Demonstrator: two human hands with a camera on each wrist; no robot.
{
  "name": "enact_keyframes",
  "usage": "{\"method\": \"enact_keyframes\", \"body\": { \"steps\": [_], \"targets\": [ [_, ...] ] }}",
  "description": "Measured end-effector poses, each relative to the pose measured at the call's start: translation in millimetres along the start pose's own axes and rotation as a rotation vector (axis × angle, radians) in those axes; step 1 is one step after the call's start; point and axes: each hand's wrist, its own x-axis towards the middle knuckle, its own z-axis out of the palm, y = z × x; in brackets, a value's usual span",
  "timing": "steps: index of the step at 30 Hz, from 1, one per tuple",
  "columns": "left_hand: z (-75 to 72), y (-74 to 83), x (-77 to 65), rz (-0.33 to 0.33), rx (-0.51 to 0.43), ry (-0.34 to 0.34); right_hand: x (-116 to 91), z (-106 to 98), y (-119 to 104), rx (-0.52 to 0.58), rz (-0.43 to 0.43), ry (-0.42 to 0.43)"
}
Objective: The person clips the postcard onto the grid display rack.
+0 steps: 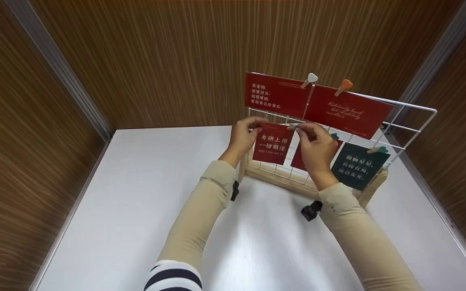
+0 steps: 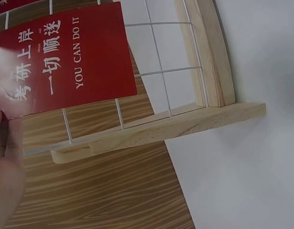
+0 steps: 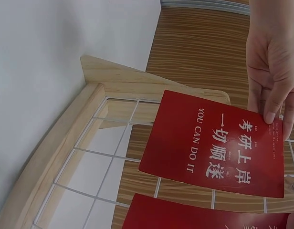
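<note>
My left hand (image 1: 242,139) pinches a square red card (image 1: 271,155) by its upper left edge, the thumb on its printed face. In the right wrist view, that same card (image 3: 209,148) lies against the wire grid, white lettering outward. At the card's upper right corner, my right hand (image 1: 318,151) pinches a small wooden clothespin (image 1: 291,127), mostly hidden behind the fingertips. The white wire grid (image 1: 413,129) stands in a wooden base (image 1: 275,182). Partly covered by the right hand, another red card (image 1: 299,158) hangs beside the first.
Two wide red cards (image 1: 275,95) hang along the grid's top, with a white heart clip (image 1: 312,78) and an orange heart clip (image 1: 345,85). A dark green card (image 1: 360,165) hangs at the right under a green clip (image 1: 380,150). Wood-grain panels (image 1: 176,60) surround the white table (image 1: 136,194).
</note>
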Motion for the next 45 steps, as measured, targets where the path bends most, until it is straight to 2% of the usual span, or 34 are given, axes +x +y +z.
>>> {"method": "enact_keyframes", "body": {
  "steps": [11,17,24,32,45],
  "targets": [
    [5.3,0.7,2.7,0.0,0.007,0.034,1.6,5.1,0.2,0.023,0.004,-0.026],
    [6.6,-0.5,2.8,-0.01,0.004,0.051,0.8,6.5,-1.9,-0.005,0.021,-0.054],
    [7.7,-0.4,3.8,0.023,0.003,0.056,2.4,6.9,-4.9,-0.037,0.016,-0.066],
    [7.6,0.2,3.1,0.019,0.013,0.069,1.3,8.1,-6.7,-0.058,0.012,-0.092],
    [9.4,0.3,2.8,0.017,0.009,0.096,2.6,9.0,-7.6,-0.078,0.0,-0.09]
  ]
}}
